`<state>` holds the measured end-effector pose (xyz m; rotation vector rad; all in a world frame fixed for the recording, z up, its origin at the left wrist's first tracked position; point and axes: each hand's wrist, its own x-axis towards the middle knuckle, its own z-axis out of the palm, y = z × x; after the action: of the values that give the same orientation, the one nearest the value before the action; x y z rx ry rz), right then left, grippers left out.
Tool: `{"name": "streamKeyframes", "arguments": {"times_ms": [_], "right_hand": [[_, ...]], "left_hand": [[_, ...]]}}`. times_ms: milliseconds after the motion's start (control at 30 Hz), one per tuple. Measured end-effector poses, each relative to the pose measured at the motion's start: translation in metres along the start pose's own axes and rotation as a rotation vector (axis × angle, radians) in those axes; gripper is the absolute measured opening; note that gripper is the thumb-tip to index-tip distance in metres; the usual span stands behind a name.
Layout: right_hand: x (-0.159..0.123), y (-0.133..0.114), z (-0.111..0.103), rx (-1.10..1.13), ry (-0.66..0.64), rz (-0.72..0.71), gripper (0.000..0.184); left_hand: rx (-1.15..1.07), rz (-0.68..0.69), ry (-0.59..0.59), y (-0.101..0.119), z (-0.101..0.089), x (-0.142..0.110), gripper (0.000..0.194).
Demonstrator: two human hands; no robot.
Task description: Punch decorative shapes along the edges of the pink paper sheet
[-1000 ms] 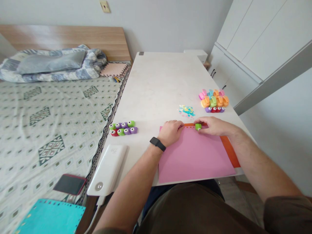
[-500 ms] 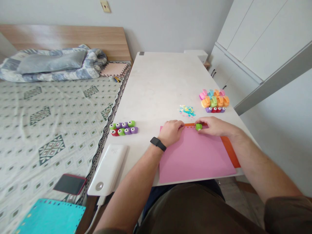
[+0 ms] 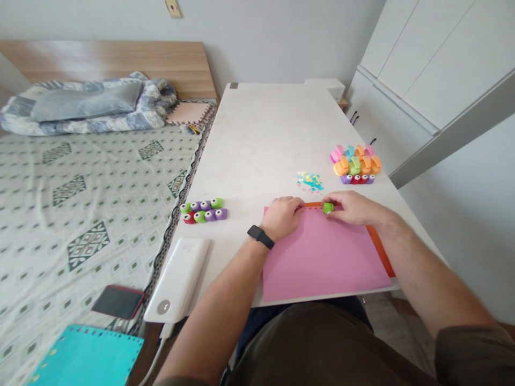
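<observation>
A pink sheet of paper [image 3: 322, 257] lies at the table's near edge, on top of an orange sheet [image 3: 380, 249] that shows along its right side and far edge. My left hand [image 3: 282, 217] pinches the pink paper's far edge near its left corner. In my right hand [image 3: 350, 208] is a small green craft punch [image 3: 328, 208], gripped between thumb and fingers at the paper's far edge. Small holes run along that edge between my hands. Beyond the paper lies a scatter of blue, yellow and pink paper cutouts [image 3: 309, 181].
Several small punches [image 3: 205, 210] stand in rows at the left; more colourful punches [image 3: 356, 165] stand at the right. A white power bank [image 3: 177, 279] with a cable lies at the left edge. On the bed are a phone [image 3: 118, 301] and a punched turquoise sheet [image 3: 88, 354].
Both hands stay in nearly the same place, the right still on the green punch at the paper's edge. The view has shifted very slightly.
</observation>
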<state>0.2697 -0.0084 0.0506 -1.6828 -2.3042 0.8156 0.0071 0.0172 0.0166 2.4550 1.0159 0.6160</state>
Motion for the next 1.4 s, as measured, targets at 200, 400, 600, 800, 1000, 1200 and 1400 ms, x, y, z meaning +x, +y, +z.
{"name": "streamKeyframes", "arguments": {"times_ms": [200,400,600,800,1000,1200,1400], "right_hand": [[0.002,-0.004,0.003,-0.068,0.033,-0.04,0.02],[0.003,-0.006,0.004,-0.092,0.046,-0.059,0.02],[0.003,-0.006,0.004,-0.106,0.047,-0.07,0.017],[0.002,-0.003,0.005,-0.067,0.069,-0.064,0.015],[0.0,-0.007,0.006,-0.041,0.088,-0.069,0.019],[-0.001,-0.005,0.008,-0.08,0.086,-0.083,0.009],[-0.004,-0.003,0.008,-0.035,0.094,-0.101,0.016]], "left_hand": [[0.008,0.006,0.0,0.0,0.0,0.0,0.019],[0.042,0.003,-0.013,0.0,-0.001,0.0,0.02],[0.103,-0.003,-0.024,0.011,-0.003,0.002,0.047],[0.123,0.049,-0.093,0.032,0.012,0.024,0.065],[0.103,0.027,-0.168,0.043,0.024,0.046,0.053],[0.092,0.009,-0.229,0.035,0.018,0.047,0.053],[0.104,-0.006,-0.224,0.027,0.017,0.046,0.016]]}}
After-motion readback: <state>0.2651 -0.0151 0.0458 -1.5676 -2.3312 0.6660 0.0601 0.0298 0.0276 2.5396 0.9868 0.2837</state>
